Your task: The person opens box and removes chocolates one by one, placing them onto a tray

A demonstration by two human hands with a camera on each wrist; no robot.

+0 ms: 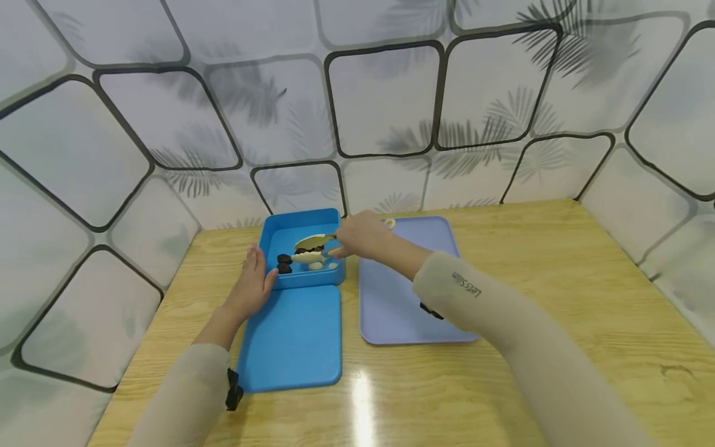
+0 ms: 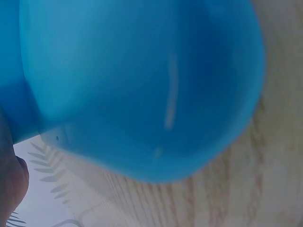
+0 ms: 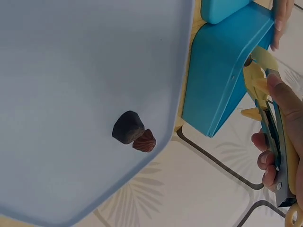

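Nearest, beside the blue lid point(image 1: 293, 338), the left hand point(image 1: 254, 282) lies flat-fingered against the blue box point(image 1: 301, 280). Beyond, the right hand point(image 1: 360, 234) reaches across the lilac tray point(image 1: 391, 298), gripping yellow tongs point(image 1: 315, 247) over the box's dark stones point(image 1: 284, 263).

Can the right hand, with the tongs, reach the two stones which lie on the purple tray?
Probably yes. The stones lie uncovered on the tray, with nothing beside them, close under the right forearm. The right hand holds the tongs over the blue box, so it must draw back first.
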